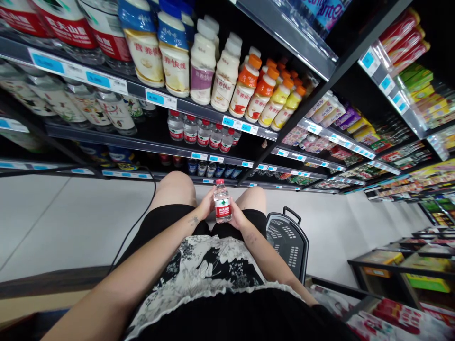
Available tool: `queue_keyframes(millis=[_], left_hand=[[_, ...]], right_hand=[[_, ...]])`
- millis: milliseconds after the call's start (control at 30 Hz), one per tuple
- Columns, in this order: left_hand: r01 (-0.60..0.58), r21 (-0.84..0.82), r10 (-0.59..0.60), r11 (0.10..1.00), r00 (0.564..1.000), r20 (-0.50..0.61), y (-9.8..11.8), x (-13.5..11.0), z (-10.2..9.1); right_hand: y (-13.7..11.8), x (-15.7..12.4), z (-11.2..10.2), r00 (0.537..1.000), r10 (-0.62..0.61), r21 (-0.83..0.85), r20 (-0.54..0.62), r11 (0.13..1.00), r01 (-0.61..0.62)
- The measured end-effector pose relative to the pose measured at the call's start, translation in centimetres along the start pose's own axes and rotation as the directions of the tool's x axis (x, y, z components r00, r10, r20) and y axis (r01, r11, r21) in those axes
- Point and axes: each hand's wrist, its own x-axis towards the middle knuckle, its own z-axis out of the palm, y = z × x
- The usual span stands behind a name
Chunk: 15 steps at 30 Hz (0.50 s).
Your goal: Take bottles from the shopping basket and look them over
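On the left, a black cord (155,187) bends past the left knee (177,188), so a leg might catch on it. The left hand (206,205) curls on one side of a small water bottle (223,209), and the right hand (237,216) curls on the other; together they hold it, cap up, between the legs. If the fingers got loose, it could slip and fall. A gray basket (306,244) sits just beside the right leg (255,210) and could get bumped. For room, the floor (46,208) opens wide at left, shelf edges (208,181) crowd the knees in front, and more floor shows past the basket.
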Motion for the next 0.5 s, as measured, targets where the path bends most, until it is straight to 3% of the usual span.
queue_keyframes(millis=[500], left_hand=[[-0.002,-0.009,0.002,1.000,1.000,0.022,0.03,-0.08,0.11]], right_hand=[[0.42,0.37,-0.53,1.000,0.025,0.023,-0.007,0.999,-0.025]])
